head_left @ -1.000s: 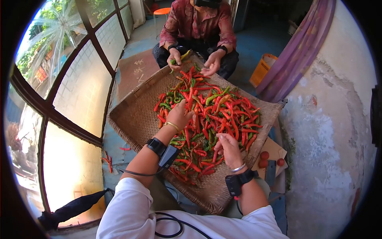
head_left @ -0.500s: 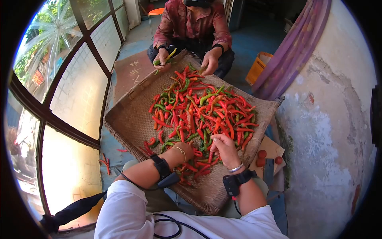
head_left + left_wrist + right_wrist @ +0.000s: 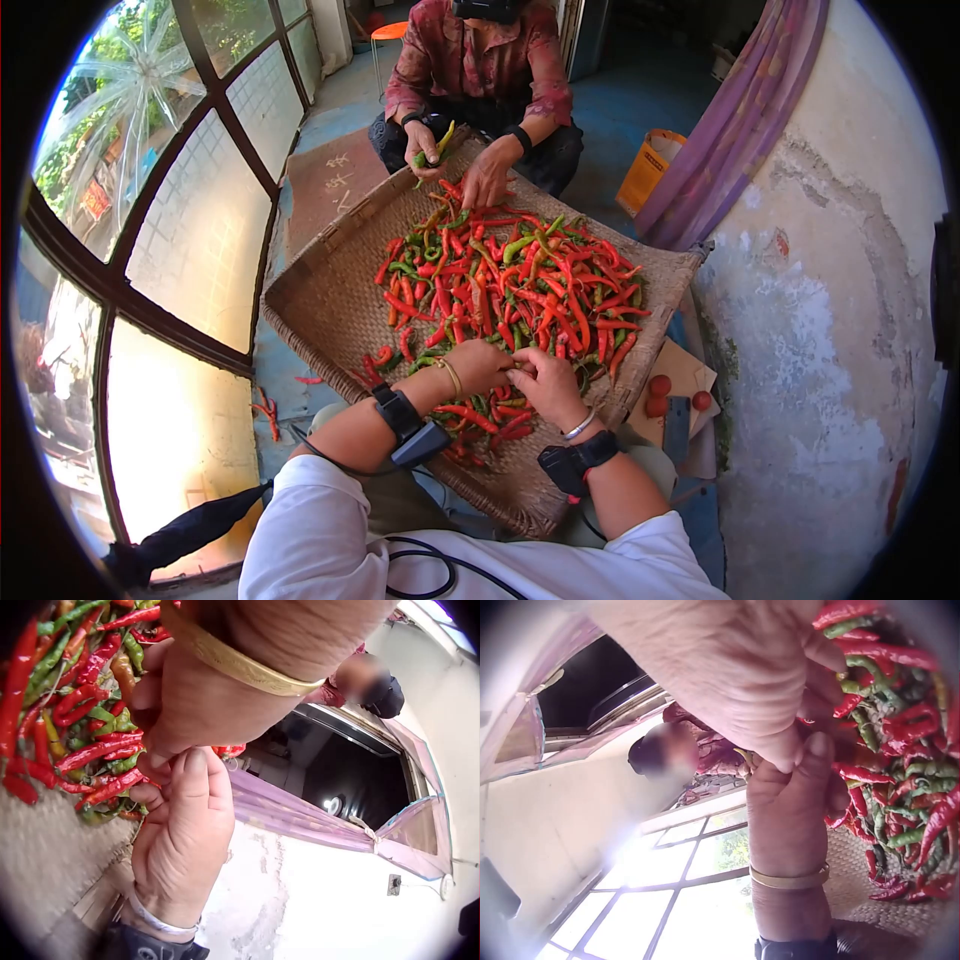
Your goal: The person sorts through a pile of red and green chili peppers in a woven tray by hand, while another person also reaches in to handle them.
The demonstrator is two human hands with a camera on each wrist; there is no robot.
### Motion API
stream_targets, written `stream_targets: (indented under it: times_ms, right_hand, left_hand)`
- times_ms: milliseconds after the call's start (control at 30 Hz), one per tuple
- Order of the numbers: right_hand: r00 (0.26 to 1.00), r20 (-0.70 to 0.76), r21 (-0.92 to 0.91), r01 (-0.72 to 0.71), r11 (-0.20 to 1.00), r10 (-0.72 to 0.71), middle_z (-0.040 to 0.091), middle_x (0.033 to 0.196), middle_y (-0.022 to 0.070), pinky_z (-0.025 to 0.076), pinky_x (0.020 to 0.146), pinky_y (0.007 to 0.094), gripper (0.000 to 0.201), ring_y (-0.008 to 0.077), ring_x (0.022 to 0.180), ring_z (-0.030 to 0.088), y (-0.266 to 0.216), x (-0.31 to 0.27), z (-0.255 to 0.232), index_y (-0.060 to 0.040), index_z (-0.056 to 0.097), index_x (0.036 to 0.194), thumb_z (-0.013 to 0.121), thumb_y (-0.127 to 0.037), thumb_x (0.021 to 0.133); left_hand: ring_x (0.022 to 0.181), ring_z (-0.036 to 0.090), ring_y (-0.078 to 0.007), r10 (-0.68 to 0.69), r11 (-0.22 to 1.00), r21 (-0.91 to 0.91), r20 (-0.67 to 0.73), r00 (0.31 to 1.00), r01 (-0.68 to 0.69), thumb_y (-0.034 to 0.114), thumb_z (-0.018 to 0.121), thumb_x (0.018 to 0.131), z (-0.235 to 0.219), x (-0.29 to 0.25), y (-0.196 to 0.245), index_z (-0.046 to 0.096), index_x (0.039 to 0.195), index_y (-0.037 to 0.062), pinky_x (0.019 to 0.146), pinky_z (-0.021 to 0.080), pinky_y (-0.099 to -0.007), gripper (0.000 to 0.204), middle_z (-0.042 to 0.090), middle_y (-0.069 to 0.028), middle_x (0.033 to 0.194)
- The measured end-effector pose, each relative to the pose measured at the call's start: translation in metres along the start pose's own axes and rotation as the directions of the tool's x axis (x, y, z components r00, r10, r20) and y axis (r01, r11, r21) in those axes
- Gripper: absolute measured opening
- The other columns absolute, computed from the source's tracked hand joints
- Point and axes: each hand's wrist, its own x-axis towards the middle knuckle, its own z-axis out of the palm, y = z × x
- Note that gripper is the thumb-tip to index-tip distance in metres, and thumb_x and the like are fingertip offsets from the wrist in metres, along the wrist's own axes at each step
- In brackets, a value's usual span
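My left hand [image 3: 477, 366] and right hand [image 3: 550, 388] meet fingertip to fingertip over the near part of the chili heap [image 3: 500, 275]. A red chili pepper [image 3: 229, 751] shows just past the joined fingers in the left wrist view, mostly hidden by them. Both hands have curled fingers, thumbs pinching at that spot. Red and green chilies lie in a wide woven tray [image 3: 330, 290] below. Across it, another person's hand [image 3: 487, 177] reaches into the heap while their other hand [image 3: 424, 152] holds a few green chilies.
Beside the tray on the right, round red objects [image 3: 658, 395] and a dark flat object [image 3: 676, 430] lie on cardboard. A yellow container [image 3: 652, 172] stands by the purple curtain [image 3: 735, 125]. Window panes line the left, with stray red chilies [image 3: 266, 410] on the floor.
My left hand has drawn back from the middle of the heap to the near side and met my right hand. The other person's hand has moved down into the chilies.
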Motion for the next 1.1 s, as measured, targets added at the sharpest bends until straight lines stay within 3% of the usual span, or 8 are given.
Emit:
stream_targets:
  times_ms: [400, 500, 567, 600, 667, 733, 867, 1100]
  right_hand:
    - [0.945, -0.056, 0.534, -0.245, 0.809, 0.323, 0.055, 0.062, 0.0005, 0.04, 0.051, 0.0199, 0.017, 0.006, 0.056, 0.051, 0.003, 0.006, -0.017, -0.0001, 0.055, 0.09, 0.049, -0.015, 0.085]
    - [0.929, -0.052, 0.579, -0.271, 0.769, 0.367, 0.054, 0.063, -0.0009, 0.038, 0.049, 0.0179, 0.02, 0.0049, 0.056, 0.05, 0.004, 0.008, -0.028, -0.0013, 0.055, 0.093, 0.048, -0.019, 0.086]
    - [0.933, -0.052, 0.597, -0.257, 0.76, 0.356, 0.054, 0.063, -0.0018, 0.037, 0.048, 0.0169, 0.021, 0.0043, 0.057, 0.05, 0.01, 0.009, -0.031, -0.002, 0.054, 0.095, 0.048, -0.02, 0.086]
    - [0.93, -0.032, 0.602, -0.275, 0.75, 0.366, 0.054, 0.064, -0.0021, 0.037, 0.048, 0.0168, 0.021, 0.0042, 0.058, 0.051, 0.01, 0.005, -0.031, -0.0018, 0.054, 0.095, 0.048, -0.02, 0.086]
    - [0.934, -0.025, 0.591, -0.275, 0.759, 0.357, 0.054, 0.065, -0.0025, 0.037, 0.048, 0.0169, 0.021, 0.004, 0.06, 0.051, 0.011, 0.006, -0.034, -0.0015, 0.054, 0.096, 0.048, -0.019, 0.086]
    - [0.931, -0.01, 0.593, -0.289, 0.751, 0.365, 0.054, 0.065, -0.0025, 0.037, 0.048, 0.017, 0.021, 0.004, 0.06, 0.051, 0.01, 0.002, -0.034, -0.0014, 0.054, 0.096, 0.048, -0.019, 0.086]
    - [0.939, -0.006, 0.608, -0.27, 0.747, 0.345, 0.055, 0.064, -0.0023, 0.037, 0.047, 0.0167, 0.02, 0.0041, 0.059, 0.05, 0.009, 0.007, -0.035, -0.0016, 0.055, 0.096, 0.048, -0.018, 0.086]
    - [0.935, 0.01, 0.609, -0.286, 0.74, 0.353, 0.054, 0.064, -0.0017, 0.037, 0.047, 0.0162, 0.018, 0.004, 0.057, 0.049, 0.008, 0.005, -0.036, -0.0013, 0.055, 0.094, 0.05, -0.016, 0.085]
  left_hand:
    - [0.051, 0.05, -0.0051, -0.287, 0.655, -0.68, 0.177, 0.941, 0.328, 0.014, 0.056, 0.082, -0.024, 0.005, -0.009, 0.06, 0.078, 0.0014, 0.047, 0.041, -0.0209, 0.014, 0.055, 0.0009, 0.058]
    - [0.055, 0.057, -0.0129, -0.483, 0.623, -0.782, -0.378, 0.79, 0.007, 0.017, 0.058, 0.08, -0.022, 0.021, -0.042, 0.059, 0.089, -0.0005, 0.051, 0.045, -0.0265, 0.019, 0.058, -0.0044, 0.063]
    - [0.064, 0.059, -0.0227, -0.073, 0.975, 0.069, -0.797, 0.6, 0.21, 0.021, 0.061, 0.075, -0.019, 0.024, -0.07, 0.06, 0.09, 0.0014, 0.059, 0.047, -0.0332, 0.025, 0.061, -0.0108, 0.074]
    - [0.064, 0.059, -0.0227, -0.116, 0.972, 0.042, -0.774, 0.623, 0.233, 0.021, 0.061, 0.075, -0.009, 0.011, -0.06, 0.06, 0.09, 0.0014, 0.059, 0.047, -0.0332, 0.025, 0.061, -0.0108, 0.074]
    - [0.073, 0.059, -0.0258, -0.193, 0.977, -0.123, -0.148, 0.97, 0.175, 0.023, 0.063, 0.07, -0.021, 0.01, -0.041, 0.061, 0.093, 0.0059, 0.062, 0.046, -0.0358, 0.028, 0.061, -0.0122, 0.08]
    - [0.075, 0.059, -0.0255, -0.095, 0.995, -0.021, 0.105, 0.99, 0.098, 0.022, 0.062, 0.07, 0.001, 0.008, -0.026, 0.063, 0.089, 0.0078, 0.063, 0.047, -0.0364, 0.024, 0.061, -0.0116, 0.08]
    - [0.078, 0.059, -0.0264, -0.198, 0.932, 0.358, 0.641, 0.742, -0.06, 0.021, 0.063, 0.068, 0.022, 0.008, 0.0, 0.064, 0.081, 0.0075, 0.064, 0.047, -0.0377, 0.019, 0.062, -0.0092, 0.079]
    - [0.081, 0.059, -0.0282, -0.131, 0.893, 0.401, 0.664, 0.736, -0.203, 0.02, 0.066, 0.064, 0.038, -0.004, 0.017, 0.063, 0.089, 0.0088, 0.066, 0.048, -0.0379, 0.028, 0.062, -0.0088, 0.083]
